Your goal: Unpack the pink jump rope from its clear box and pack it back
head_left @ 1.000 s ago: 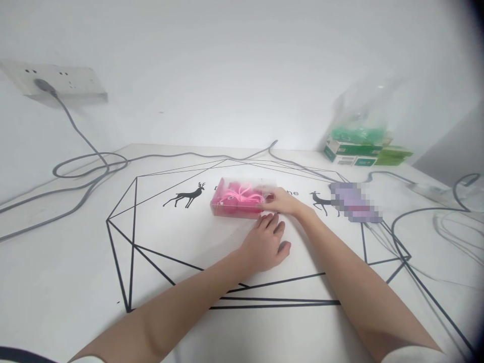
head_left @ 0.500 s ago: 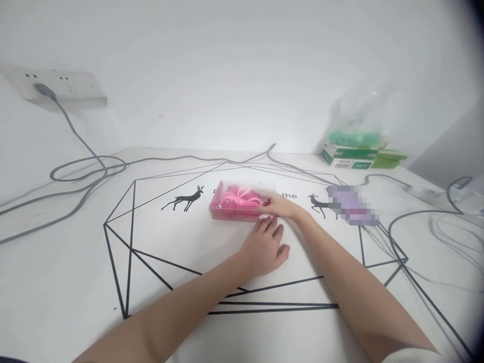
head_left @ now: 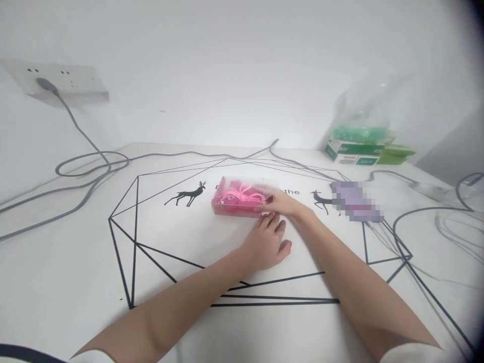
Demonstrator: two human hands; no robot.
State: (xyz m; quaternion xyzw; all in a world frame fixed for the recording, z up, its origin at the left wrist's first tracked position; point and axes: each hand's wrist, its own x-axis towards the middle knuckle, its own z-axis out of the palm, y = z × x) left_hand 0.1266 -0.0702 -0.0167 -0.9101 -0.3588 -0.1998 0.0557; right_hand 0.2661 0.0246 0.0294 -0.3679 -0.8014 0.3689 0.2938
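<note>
A clear plastic box with pink sides [head_left: 217,207] lies on the white table, in front of printed black lettering that it partly covers. Inside it is a bright pink item with a looped pink cord [head_left: 242,192]; its exact kind I cannot make out. My right hand [head_left: 282,201] grips the box's right end, thumb at the front and fingers over the far side, partly hidden behind the plastic. Close in front of the box, my left hand [head_left: 266,244] rests palm down on the tabletop with its fingers apart, fingertips near the box's front right corner.
A pixelated purple object [head_left: 355,201] lies to the right. Behind it stand green-and-white boxes [head_left: 353,154] topped by a clear bag with green contents [head_left: 361,133]. Grey cables [head_left: 189,153] run along the back and right. A wall socket [head_left: 83,80] is at left.
The view has shifted slightly, so everything sits a little higher and further right. Both hands and the box keep nearly the same places relative to each other.
</note>
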